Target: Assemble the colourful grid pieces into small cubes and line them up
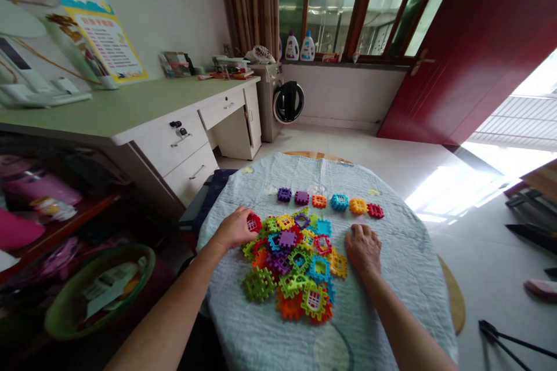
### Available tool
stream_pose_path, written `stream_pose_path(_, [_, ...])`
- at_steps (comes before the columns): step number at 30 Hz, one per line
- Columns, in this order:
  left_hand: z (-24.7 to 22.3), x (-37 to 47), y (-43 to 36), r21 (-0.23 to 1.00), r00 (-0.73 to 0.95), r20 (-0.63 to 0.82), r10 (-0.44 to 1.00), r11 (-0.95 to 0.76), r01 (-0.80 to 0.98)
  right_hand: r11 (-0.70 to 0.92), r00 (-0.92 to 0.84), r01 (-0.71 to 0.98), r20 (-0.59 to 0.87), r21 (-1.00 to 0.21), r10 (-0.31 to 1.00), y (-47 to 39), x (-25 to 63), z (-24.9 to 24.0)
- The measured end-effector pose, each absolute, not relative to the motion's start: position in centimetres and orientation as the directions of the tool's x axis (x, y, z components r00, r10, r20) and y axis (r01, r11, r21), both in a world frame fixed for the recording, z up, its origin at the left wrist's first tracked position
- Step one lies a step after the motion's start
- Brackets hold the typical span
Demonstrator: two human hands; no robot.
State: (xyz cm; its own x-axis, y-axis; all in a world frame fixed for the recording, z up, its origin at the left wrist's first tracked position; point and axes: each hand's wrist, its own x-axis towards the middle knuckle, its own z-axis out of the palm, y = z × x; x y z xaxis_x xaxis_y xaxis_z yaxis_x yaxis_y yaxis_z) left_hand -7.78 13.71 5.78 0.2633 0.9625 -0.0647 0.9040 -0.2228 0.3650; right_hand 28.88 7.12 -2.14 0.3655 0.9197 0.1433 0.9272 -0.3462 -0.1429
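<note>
My left hand [236, 227] is closed, thumb and fingers on a red interlocking tile [254, 222] with a white window grid, at the upper left edge of a heap. The heap of interlocking plastic tiles [287, 239] mixes purple, green, yellow, blue, orange and red pieces. To its right, my right hand [364, 247] lies palm down on the cloth, fingers spread a little, holding nothing. Beyond the heap runs a row of pieces: two purple [284, 194], an orange [319, 202], a thicker blue stack [339, 202], a yellow [358, 206] and a red [375, 210].
A pale blue cloth [395, 301] covers the round table. Left of it stand a desk with drawers [174, 142] and a green-rimmed bin [56, 324]. A washing machine [270, 107] with its door open is at the back. A red door [452, 69] stands at the right.
</note>
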Motion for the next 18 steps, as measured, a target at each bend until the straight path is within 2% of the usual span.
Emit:
stream_pose_path(4, [5.9,-4.6,12.1,0.451,0.393,-0.011,0.92,-0.346,0.822,-0.348,0.368,0.926,0.15,-0.148,0.917,7.1,28.9,-2.1])
stream_pose_path(8, [6.0,-0.8,10.0,0.47,0.522,0.001,0.853,-0.462,0.752,-0.348,0.369,0.926,0.157,-0.15,0.916,7.1,29.0,-2.3])
stream_pose_path(12, [6.1,1.7,8.8,0.414,0.586,0.009,0.81,-0.536,0.735,-0.341,0.364,0.927,0.158,-0.158,0.918,7.2,29.1,-2.5])
stream_pose_path(18, [5.7,3.8,8.9,0.317,0.595,0.032,0.803,-0.573,0.756,-0.334,0.362,0.927,0.173,-0.172,0.916,7.1,29.1,-2.6])
